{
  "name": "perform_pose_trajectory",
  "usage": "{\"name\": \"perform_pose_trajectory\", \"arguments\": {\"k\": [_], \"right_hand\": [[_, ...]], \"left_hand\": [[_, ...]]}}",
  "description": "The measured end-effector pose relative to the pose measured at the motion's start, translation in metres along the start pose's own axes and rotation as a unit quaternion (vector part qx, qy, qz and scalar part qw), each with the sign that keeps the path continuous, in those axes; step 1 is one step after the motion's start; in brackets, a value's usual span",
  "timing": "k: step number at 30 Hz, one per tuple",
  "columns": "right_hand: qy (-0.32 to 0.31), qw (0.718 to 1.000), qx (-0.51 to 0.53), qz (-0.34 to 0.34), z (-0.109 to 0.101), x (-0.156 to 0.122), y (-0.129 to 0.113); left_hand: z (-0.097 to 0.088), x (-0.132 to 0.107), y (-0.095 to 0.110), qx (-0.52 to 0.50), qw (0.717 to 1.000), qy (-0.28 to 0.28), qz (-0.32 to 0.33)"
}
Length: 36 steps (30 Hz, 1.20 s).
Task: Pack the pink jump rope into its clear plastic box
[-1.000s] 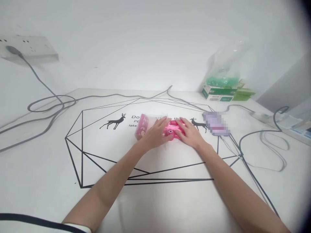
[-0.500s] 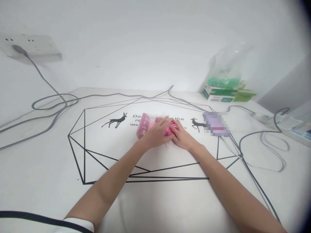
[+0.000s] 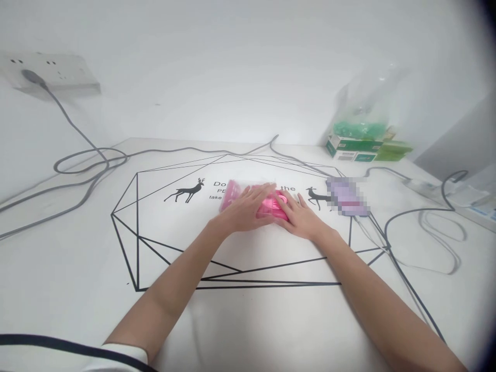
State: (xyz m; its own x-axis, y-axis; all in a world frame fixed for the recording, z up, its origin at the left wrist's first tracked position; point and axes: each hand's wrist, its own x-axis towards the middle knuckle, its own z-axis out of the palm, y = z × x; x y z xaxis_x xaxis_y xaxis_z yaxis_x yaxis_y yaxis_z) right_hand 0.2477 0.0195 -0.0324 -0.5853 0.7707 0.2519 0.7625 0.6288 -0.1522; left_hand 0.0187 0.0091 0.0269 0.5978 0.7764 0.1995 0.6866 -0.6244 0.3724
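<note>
A clear plastic package with a pink end panel (image 3: 230,194) lies in the middle of the desk mat. Glossy pink contents (image 3: 273,207) show through it; what kind they are I cannot make out. My left hand (image 3: 248,209) rests across the package's top and near side, fingers stretched out and pointing right. At its right end, my right hand (image 3: 297,213) touches the pink contents with fingers spread. Both hands press on the package from opposite sides, and the left covers much of its middle.
A phone-like purple thing (image 3: 349,196), partly pixelated, lies right of my hands. Green and white boxes (image 3: 354,147) stand at the back right, under a clear bag with green contents (image 3: 360,129). Grey cables (image 3: 189,150) cross the back. On the left wall is a socket (image 3: 73,72).
My hands have drawn slightly apart, with the fingers flatter and more spread. More of the pink contents shows between them, and the package looks pressed lower.
</note>
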Motion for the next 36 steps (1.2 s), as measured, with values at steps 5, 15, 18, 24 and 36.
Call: {"name": "perform_pose_trajectory", "arguments": {"k": [5,15,18,24,36], "right_hand": [[-0.023,1.000,0.008,0.019,0.002,-0.002,0.007],[-0.034,0.999,0.017,0.036,0.008,0.006,-0.002],[-0.050,0.997,0.029,0.043,0.011,0.013,-0.010],[-0.081,0.996,0.008,0.045,0.006,0.019,-0.013],[-0.066,0.997,-0.014,0.035,0.007,0.012,-0.010]], "left_hand": [[0.004,-0.001,-0.015,0.059,0.998,-0.018,0.016],[0.017,0.001,-0.018,0.142,0.989,-0.020,0.028],[0.020,0.001,-0.020,0.154,0.987,-0.017,0.035],[0.022,0.001,-0.022,0.184,0.982,-0.003,0.043],[0.022,0.000,-0.020,0.194,0.980,0.011,0.047]]}}
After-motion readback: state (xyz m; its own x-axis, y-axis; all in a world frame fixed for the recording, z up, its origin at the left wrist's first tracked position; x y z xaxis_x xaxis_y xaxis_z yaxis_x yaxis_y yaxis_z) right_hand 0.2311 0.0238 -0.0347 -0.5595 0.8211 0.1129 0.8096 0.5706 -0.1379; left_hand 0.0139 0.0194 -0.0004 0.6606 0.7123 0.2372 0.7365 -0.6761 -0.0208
